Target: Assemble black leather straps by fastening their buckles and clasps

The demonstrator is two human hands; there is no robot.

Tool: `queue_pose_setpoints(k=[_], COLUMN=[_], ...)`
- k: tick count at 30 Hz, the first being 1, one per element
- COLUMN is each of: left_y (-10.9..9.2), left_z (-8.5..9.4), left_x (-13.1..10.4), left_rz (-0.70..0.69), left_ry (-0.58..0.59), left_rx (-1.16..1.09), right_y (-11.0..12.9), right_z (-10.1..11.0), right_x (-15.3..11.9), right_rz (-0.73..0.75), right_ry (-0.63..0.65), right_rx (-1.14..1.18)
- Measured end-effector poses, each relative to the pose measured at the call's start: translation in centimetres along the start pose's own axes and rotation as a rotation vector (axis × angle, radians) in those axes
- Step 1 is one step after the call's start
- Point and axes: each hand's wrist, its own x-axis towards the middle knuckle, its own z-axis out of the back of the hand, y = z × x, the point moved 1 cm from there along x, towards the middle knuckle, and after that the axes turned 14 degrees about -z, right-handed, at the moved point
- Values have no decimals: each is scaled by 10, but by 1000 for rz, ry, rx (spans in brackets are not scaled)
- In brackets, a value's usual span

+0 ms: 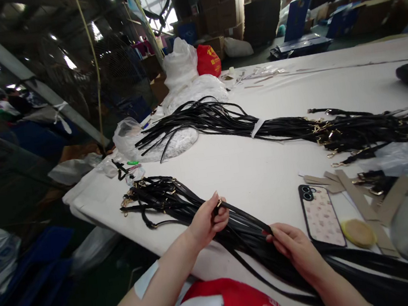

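Observation:
My left hand [209, 218] is closed around a black strap near a small gold-coloured metal piece. The same strap [245, 214] runs down to the right, where my right hand [289, 243] pinches it between thumb and fingers. Beneath both hands lies a long bundle of black straps [179, 196], its gold clasps [129, 197] at the left end by the table's edge. Farther back rests a second bundle of black straps [218, 121], bound by a white band [258, 127], with gold clasps toward its right end.
A phone [323, 215] lies right of my right hand, beside a yellow round object [359, 233] and cardboard strips [360, 195]. White plastic bags [180, 63] and a red bag [209, 61] stand at the table's [229, 170] far side. Its left edge drops to the floor.

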Motion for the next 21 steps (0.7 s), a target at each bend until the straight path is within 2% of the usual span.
queue_pose_setpoints(k=[5, 8, 12, 14, 16, 18, 21], left_y=[20, 31, 30, 29, 34, 43, 56], left_z=[-11, -25, -40, -44, -47, -52, -62], left_x=[-1, -2, 0, 3, 5, 5, 4], left_rz=[-30, -55, -107, -114, -122, -119, -119], left_ry=[78, 201, 349, 369, 396, 489, 648], left_rx=[341, 592, 958, 1062, 1147, 1244, 1347], right_y=[8, 8, 7, 11, 16, 19, 18], right_z=[-7, -7, -2, 0, -2, -8, -14], right_x=[-4, -3, -3, -7, -14, -21, -30], right_rz=[-3, 33, 85, 204, 408, 585, 680], right_ry=[-24, -12, -13, -55, -121, -184, -294], right_rx=[-81, -106, -164, -247, -390, -567, -697])
